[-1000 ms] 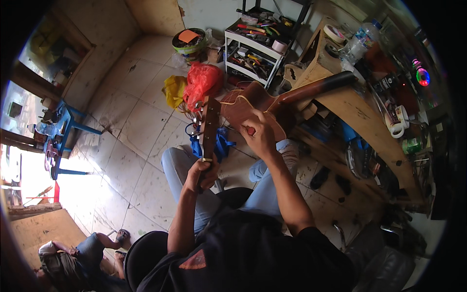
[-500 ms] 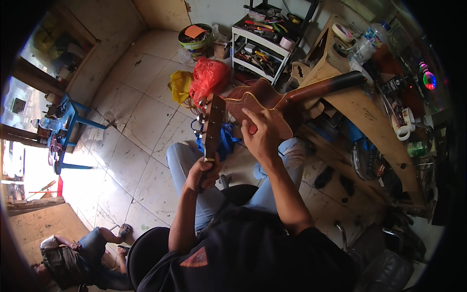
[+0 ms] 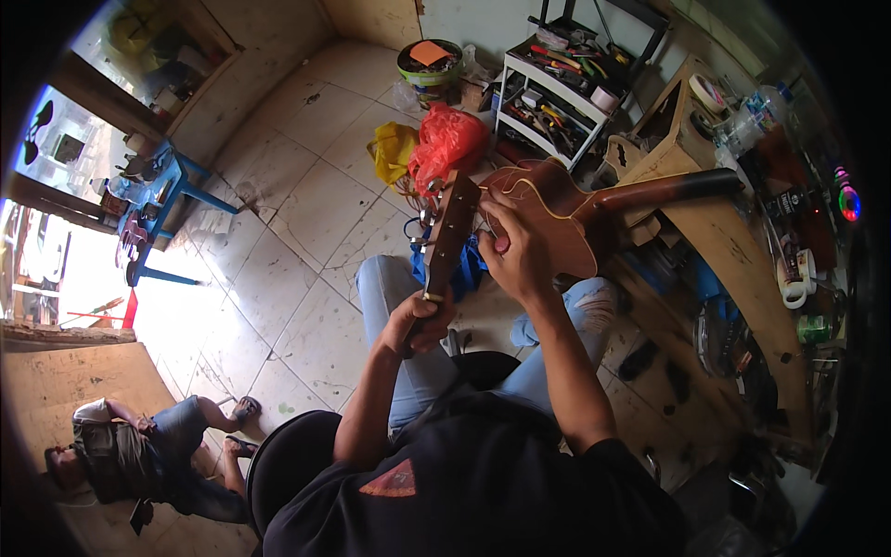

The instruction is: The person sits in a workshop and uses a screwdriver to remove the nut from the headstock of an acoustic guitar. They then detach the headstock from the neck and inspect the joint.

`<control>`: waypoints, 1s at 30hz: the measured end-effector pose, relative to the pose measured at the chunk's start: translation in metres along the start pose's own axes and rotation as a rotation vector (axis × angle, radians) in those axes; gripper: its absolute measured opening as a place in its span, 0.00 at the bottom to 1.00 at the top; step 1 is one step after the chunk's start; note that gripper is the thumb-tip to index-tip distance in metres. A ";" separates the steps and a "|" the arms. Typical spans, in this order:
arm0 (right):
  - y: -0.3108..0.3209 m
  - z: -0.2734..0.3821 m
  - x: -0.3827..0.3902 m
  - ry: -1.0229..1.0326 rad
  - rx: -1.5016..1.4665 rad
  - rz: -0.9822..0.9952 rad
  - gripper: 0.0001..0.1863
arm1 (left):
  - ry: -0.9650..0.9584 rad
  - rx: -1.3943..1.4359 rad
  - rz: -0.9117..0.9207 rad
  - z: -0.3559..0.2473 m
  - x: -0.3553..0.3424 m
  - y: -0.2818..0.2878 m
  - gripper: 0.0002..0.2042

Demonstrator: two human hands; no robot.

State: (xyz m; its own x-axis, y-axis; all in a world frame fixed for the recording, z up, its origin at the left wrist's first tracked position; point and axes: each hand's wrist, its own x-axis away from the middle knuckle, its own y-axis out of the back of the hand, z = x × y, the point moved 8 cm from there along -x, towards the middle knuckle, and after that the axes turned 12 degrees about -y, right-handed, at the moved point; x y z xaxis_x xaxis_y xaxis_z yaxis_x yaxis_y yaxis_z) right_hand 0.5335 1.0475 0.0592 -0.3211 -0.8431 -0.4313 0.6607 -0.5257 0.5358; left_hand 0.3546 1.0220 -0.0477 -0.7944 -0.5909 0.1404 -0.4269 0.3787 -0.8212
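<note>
My left hand [image 3: 419,325] is wrapped round a guitar neck just below its headstock [image 3: 453,223], which points up and away over my left thigh. Metal tuning pegs stick out along the headstock's left side. Close to its right edge is my right hand [image 3: 520,255], fingers stretched toward it, with a small rounded red thing [image 3: 502,244] by the thumb. Thin strands, seemingly strings, curl near these fingers. Beyond the right hand lies a brown guitar body [image 3: 566,232], with a dark neck [image 3: 668,190] reaching right. How the held neck continues below my left hand is hidden.
Red [image 3: 450,139] and yellow plastic bags [image 3: 393,151] lie on the tiled floor ahead. Behind stands a tool shelf [image 3: 557,88]. A cluttered wooden bench [image 3: 742,278] curves along the right. At left are a blue stool [image 3: 172,195] and a seated person [image 3: 153,455].
The whole view has shifted, moving the scene rightward. My right hand's fingertips have come nearer to the headstock's edge. My left hand keeps its grip on the neck.
</note>
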 end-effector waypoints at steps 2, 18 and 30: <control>-0.007 -0.011 -0.002 -0.076 0.015 0.036 0.19 | 0.005 0.032 0.024 0.000 0.002 -0.005 0.18; -0.025 -0.011 0.003 -0.131 -0.208 0.268 0.06 | 0.016 0.223 0.060 0.000 0.005 -0.001 0.18; -0.018 -0.029 -0.006 -0.246 -0.197 0.090 0.06 | 0.053 -0.067 -0.062 0.008 0.005 -0.004 0.16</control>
State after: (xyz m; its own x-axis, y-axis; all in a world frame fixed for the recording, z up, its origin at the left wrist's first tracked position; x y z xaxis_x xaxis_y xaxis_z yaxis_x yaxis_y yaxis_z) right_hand 0.5436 1.0654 0.0314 -0.3940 -0.8997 -0.1879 0.8046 -0.4364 0.4027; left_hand 0.3560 1.0115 -0.0480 -0.7863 -0.5771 0.2206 -0.5029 0.3903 -0.7712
